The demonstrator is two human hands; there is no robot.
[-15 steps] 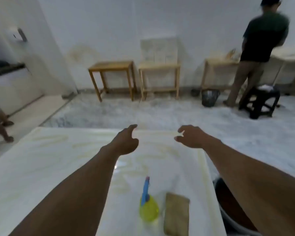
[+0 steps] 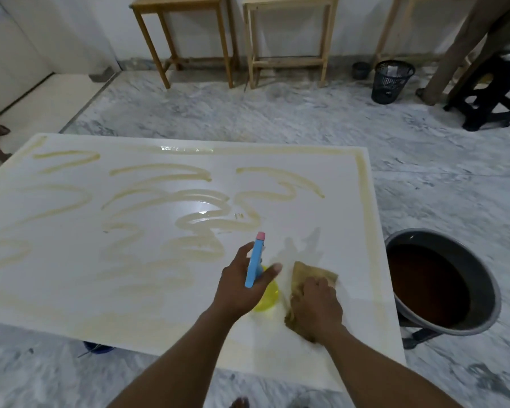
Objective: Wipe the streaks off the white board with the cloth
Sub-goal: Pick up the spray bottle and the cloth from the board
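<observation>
A large white board (image 2: 71, 275) lies flat in front of me, covered with several yellowish streaks (image 2: 171, 201). My left hand (image 2: 242, 287) is closed around the blue head of a spray bottle (image 2: 255, 262) with a yellow body, standing on the board's near right part. Just to its right, my right hand (image 2: 315, 307) presses down on a brown cloth (image 2: 306, 273) lying on the board; its far corner sticks out past my fingers.
A grey basin (image 2: 489, 290) of dark brown liquid stands on the floor at the board's right edge. Two wooden stools (image 2: 289, 39), a black mesh bin (image 2: 390, 81), a black stool (image 2: 495, 92) and a person's legs (image 2: 465, 48) are at the back.
Both hands were hovering empty above the board's far edge. They have come down and back: the left now grips the spray bottle, the right rests on the cloth. The view tilted downward.
</observation>
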